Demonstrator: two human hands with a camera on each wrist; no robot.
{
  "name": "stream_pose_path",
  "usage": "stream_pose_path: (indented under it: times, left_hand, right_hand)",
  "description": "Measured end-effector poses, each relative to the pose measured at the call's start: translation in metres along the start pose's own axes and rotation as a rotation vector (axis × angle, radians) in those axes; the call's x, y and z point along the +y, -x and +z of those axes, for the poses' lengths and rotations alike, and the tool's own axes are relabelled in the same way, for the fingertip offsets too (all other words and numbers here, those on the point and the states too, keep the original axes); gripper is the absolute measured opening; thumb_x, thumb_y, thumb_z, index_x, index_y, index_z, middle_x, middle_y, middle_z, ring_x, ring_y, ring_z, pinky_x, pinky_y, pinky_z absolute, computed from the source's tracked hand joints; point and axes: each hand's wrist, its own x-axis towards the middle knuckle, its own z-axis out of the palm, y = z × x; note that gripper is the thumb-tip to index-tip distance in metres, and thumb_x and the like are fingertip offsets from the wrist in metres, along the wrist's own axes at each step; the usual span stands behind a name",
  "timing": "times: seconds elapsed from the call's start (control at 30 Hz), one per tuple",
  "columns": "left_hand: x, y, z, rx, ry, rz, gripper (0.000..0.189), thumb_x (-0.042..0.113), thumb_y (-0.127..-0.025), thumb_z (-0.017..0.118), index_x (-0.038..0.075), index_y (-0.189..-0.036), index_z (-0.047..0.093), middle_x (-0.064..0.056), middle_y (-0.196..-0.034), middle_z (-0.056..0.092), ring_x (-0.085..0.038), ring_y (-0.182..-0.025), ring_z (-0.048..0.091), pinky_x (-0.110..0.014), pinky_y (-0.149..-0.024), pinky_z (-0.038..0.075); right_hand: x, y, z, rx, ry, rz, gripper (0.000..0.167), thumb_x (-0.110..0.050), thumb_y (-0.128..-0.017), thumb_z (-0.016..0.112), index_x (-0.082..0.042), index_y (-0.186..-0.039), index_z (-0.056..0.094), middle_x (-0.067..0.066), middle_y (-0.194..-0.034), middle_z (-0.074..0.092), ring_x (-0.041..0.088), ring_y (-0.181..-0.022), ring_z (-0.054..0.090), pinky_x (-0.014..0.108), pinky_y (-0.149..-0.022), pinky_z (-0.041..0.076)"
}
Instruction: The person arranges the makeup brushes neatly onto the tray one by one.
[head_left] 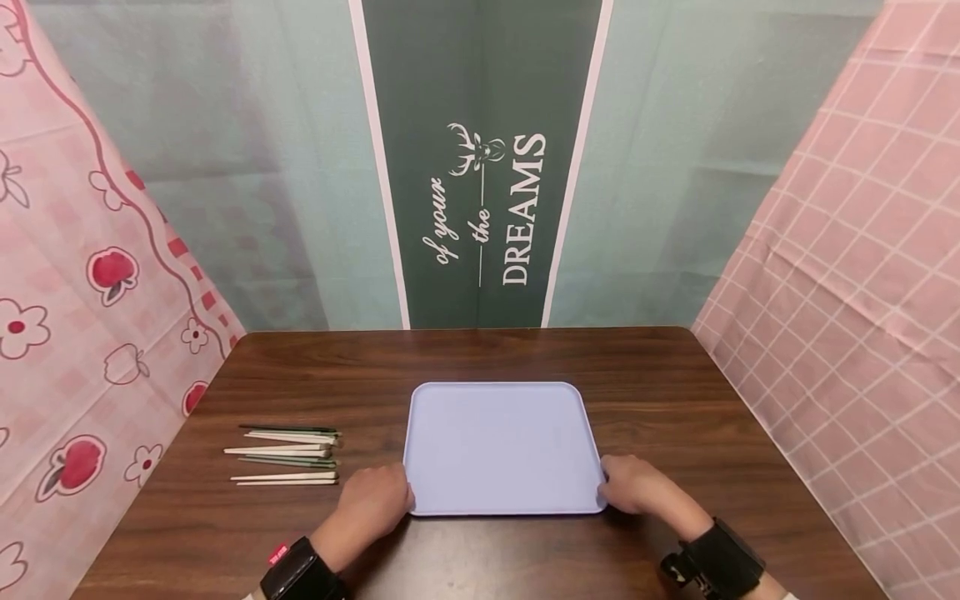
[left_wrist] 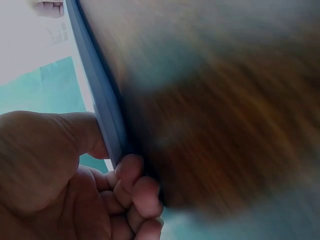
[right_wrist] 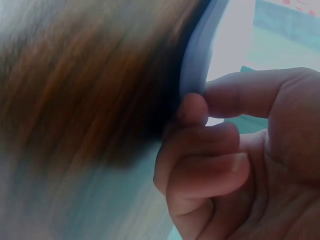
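A pale lavender rectangular tray [head_left: 502,446] lies in the middle of the wooden table, bare on top. My left hand [head_left: 377,500] pinches its near left corner; the left wrist view shows the thumb on one side of the rim [left_wrist: 102,100] and curled fingertips [left_wrist: 131,167] at the other. At the near right corner, my right hand [head_left: 633,485] holds the tray the same way. In the right wrist view, thumb and index finger [right_wrist: 192,110] meet at the tray's edge [right_wrist: 200,55], with the other fingers curled in below.
Left of the tray, several chopsticks [head_left: 288,450], pale and dark green, lie roughly side by side on the dark wooden table [head_left: 465,350]. A green and teal cloth [head_left: 480,250] hangs behind the table. Pink patterned cloths [head_left: 862,292] hang at both sides.
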Motion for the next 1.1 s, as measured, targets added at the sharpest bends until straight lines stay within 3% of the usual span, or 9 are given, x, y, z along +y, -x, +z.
stream_pose_path:
  times: [0.2, 0.6, 0.83, 0.97, 1.1]
  left_hand:
    - [-0.01, 0.006, 0.0, 0.037, -0.012, 0.01, 0.02, 0.019, -0.082, 0.064, 0.006, -0.071, 0.054, -0.01, -0.066, 0.06, -0.035, -0.061, 0.062, -0.047, -0.057, 0.049]
    - [-0.019, 0.012, -0.002, 0.063, -0.009, 0.008, 0.022, 0.02, -0.084, 0.067, 0.005, -0.073, 0.056, -0.012, -0.068, 0.064, -0.036, -0.063, 0.064, -0.048, -0.059, 0.05]
    - [-0.019, 0.011, -0.005, 0.047, -0.001, -0.004, 0.021, 0.021, -0.085, 0.066, 0.005, -0.074, 0.058, -0.012, -0.069, 0.064, -0.035, -0.063, 0.063, -0.047, -0.059, 0.049]
    - [-0.025, 0.011, -0.009, 0.057, 0.018, 0.0, 0.023, 0.023, -0.086, 0.068, 0.008, -0.071, 0.058, -0.01, -0.067, 0.063, -0.033, -0.063, 0.064, -0.047, -0.057, 0.048]
    - [-0.034, 0.013, -0.016, 0.054, 0.084, -0.005, 0.033, 0.032, -0.088, 0.074, 0.015, -0.068, 0.053, -0.001, -0.06, 0.054, -0.023, -0.055, 0.054, -0.04, -0.051, 0.041]
  right_hand:
    - [-0.005, -0.001, 0.005, 0.006, -0.03, 0.0, 0.008, -0.01, -0.085, 0.063, -0.005, -0.084, 0.057, 0.006, -0.072, 0.053, 0.02, -0.067, 0.052, 0.034, -0.06, 0.043]
    - [-0.01, -0.003, 0.011, -0.013, -0.085, -0.006, 0.01, -0.011, -0.089, 0.063, -0.007, -0.082, 0.056, 0.005, -0.069, 0.053, 0.019, -0.063, 0.052, 0.032, -0.057, 0.041]
    - [-0.008, -0.002, 0.009, -0.065, -0.132, 0.009, 0.012, -0.012, -0.093, 0.062, -0.009, -0.084, 0.054, 0.006, -0.064, 0.057, 0.019, -0.051, 0.055, 0.03, -0.044, 0.047]
    - [-0.008, -0.001, 0.008, -0.066, -0.143, 0.002, 0.014, -0.013, -0.093, 0.061, -0.009, -0.083, 0.053, 0.007, -0.063, 0.057, 0.018, -0.048, 0.055, 0.031, -0.041, 0.049]
    - [-0.009, 0.0, 0.01, -0.057, -0.138, 0.001, 0.015, -0.013, -0.093, 0.061, -0.01, -0.082, 0.052, 0.006, -0.062, 0.057, 0.018, -0.047, 0.055, 0.031, -0.04, 0.048]
